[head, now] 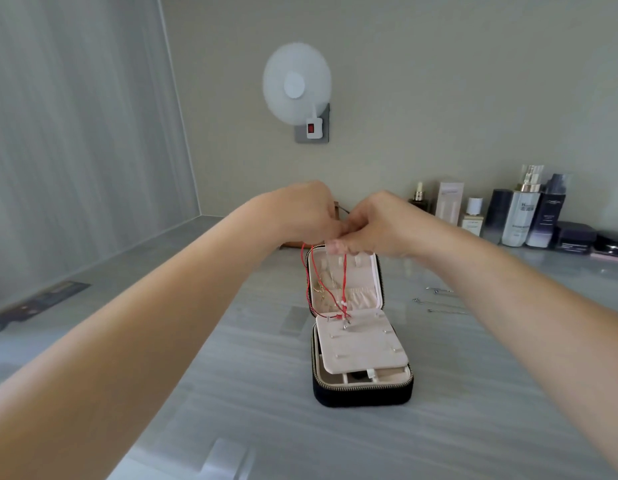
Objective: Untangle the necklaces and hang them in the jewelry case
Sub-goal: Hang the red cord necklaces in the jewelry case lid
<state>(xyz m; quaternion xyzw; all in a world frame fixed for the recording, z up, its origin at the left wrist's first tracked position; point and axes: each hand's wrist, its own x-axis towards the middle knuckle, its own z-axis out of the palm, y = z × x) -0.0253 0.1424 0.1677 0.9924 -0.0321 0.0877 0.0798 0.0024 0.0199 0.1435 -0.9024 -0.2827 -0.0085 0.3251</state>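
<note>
Both hands meet at the frame's centre, above the open jewelry case (pixel 363 393). The left hand (pixel 300 213) and right hand (pixel 373 223) each pinch the red cord necklace (pixel 309 282), which hangs straight down, its clasp end touching the case's pink flap (pixel 363 351).

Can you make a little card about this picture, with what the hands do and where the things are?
Hands: left hand and right hand close together, both pinching the red necklace
Red necklace: hangs in loops over the jewelry case
Jewelry case: open on the table, lid standing up
Silver chains: on the table, right of the case
Bottles: in a row by the wall, far right
</note>
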